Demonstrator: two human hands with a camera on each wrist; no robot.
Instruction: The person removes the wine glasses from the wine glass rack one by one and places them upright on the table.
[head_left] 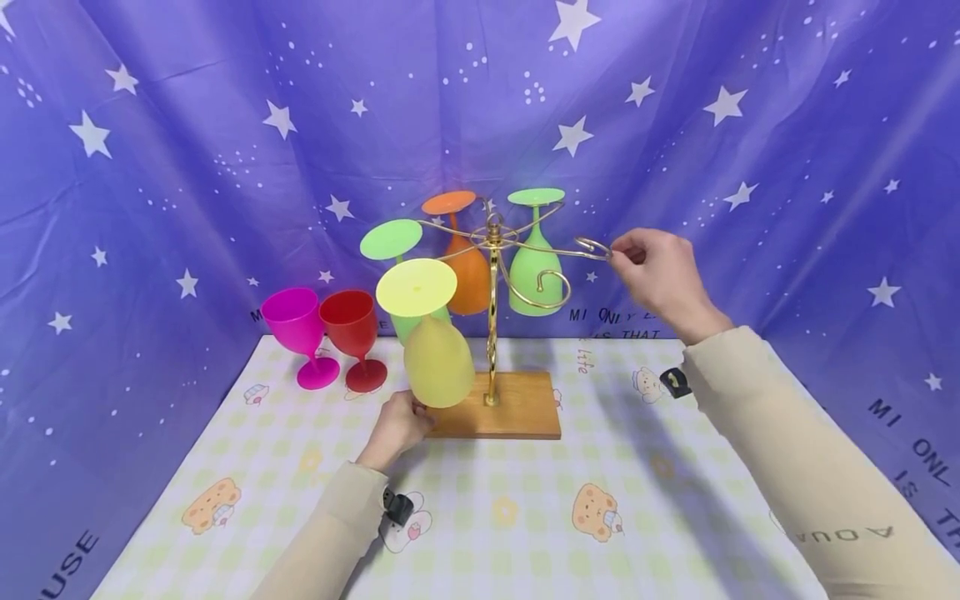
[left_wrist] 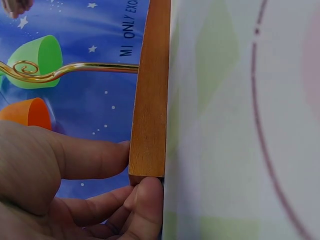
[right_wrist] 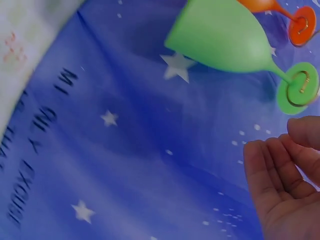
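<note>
A gold rack [head_left: 492, 317] with curled arms stands on a wooden base [head_left: 525, 408]. My left hand [head_left: 396, 429] grips the base's left end, thumb and fingers around its corner in the left wrist view [left_wrist: 149, 115]. At the right, my right hand [head_left: 663, 275] pinches the curled tip of a bare arm; the right wrist view does not show that tip. Upside down from other arms hang a yellow goblet [head_left: 438, 362], an orange goblet [head_left: 467, 275], a green goblet [head_left: 536, 271] and another green goblet [head_left: 392, 239], partly hidden behind the yellow one.
Left of the rack, a magenta goblet [head_left: 294, 323] and a red goblet [head_left: 351, 327] stand upright on the checked tablecloth [head_left: 510, 517]. A blue curtain with stars [head_left: 225, 167] hangs behind and at both sides. A second bare curled arm [head_left: 562, 293] points toward the front right.
</note>
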